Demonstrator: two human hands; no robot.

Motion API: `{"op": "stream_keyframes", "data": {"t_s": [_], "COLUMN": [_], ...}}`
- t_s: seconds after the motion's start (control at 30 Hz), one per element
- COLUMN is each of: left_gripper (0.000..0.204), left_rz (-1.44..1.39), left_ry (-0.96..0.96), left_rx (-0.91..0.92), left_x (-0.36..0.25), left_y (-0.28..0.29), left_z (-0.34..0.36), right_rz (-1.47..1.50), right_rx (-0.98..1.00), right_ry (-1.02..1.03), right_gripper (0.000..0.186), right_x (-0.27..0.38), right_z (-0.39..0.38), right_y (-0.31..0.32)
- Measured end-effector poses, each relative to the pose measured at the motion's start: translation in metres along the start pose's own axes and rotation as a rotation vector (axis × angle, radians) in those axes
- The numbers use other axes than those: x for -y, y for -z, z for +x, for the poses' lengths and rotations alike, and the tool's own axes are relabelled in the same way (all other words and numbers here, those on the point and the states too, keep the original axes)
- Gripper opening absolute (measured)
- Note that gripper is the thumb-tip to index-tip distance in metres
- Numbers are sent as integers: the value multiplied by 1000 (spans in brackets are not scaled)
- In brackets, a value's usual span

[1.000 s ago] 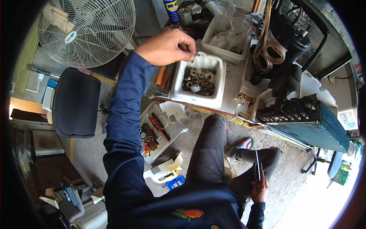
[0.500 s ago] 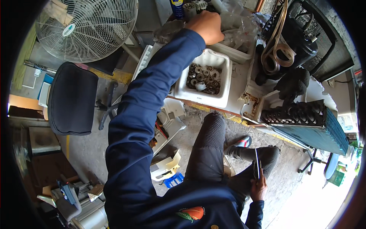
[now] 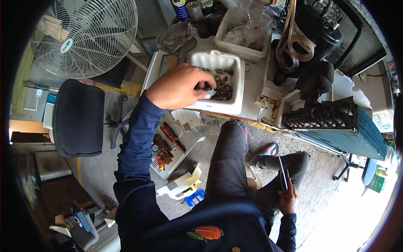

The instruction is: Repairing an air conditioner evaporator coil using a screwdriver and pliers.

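My left hand reaches into the near side of a white tub, its thumb and forefinger closed round or against a small pale piece whose shape is partly hidden. Small round metal fittings lie heaped in the tub. At lower right, my right hand grips a thin, flat phone-like device seen edge-on, near my right leg. An orange-handled tool lies left of the tub.
Behind the tub are a translucent bin, crumpled bag and spray can. A compressor and finned coil stand right. A fan, chair and toolbox are left and below.
My left hand went up over the back bin, then came down and left into the white tub, onto a small pale piece. My right hand stays on the flat device.
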State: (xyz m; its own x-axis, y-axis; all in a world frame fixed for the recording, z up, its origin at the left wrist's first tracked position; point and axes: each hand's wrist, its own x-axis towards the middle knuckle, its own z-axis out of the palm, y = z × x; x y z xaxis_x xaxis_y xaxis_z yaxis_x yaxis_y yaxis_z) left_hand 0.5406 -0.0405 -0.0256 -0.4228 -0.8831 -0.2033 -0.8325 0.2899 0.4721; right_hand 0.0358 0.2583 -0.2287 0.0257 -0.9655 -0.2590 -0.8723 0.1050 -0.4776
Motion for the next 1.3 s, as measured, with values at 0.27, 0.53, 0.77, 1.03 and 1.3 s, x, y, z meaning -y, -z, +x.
{"op": "stream_keyframes", "data": {"t_s": [0.27, 0.53, 0.77, 1.03, 1.3], "left_gripper": [22, 25, 30, 36, 36], "left_rz": [-264, -957, -707, 24, -22], "left_ry": [-65, -13, 18, 159, 180], "left_rx": [-252, -550, -664, -776, -754], "left_x": [11, 5, 17, 50, 97], "left_y": [-6, -25, -32, -18, -3], "left_z": [-6, -28, -25, -22, 2], "right_rz": [-40, -38, 0, 18, 24], "right_rx": [-19, -33, -31, -100, -3], "right_ry": [-45, -51, -36, -3, -74], "right_gripper": [77, 78, 78, 79, 77], "right_x": [1, -3, -9, -14, -4], "right_z": [-4, -6, -8, -12, -6], "right_y": [0, -4, -5, -10, 0]}}
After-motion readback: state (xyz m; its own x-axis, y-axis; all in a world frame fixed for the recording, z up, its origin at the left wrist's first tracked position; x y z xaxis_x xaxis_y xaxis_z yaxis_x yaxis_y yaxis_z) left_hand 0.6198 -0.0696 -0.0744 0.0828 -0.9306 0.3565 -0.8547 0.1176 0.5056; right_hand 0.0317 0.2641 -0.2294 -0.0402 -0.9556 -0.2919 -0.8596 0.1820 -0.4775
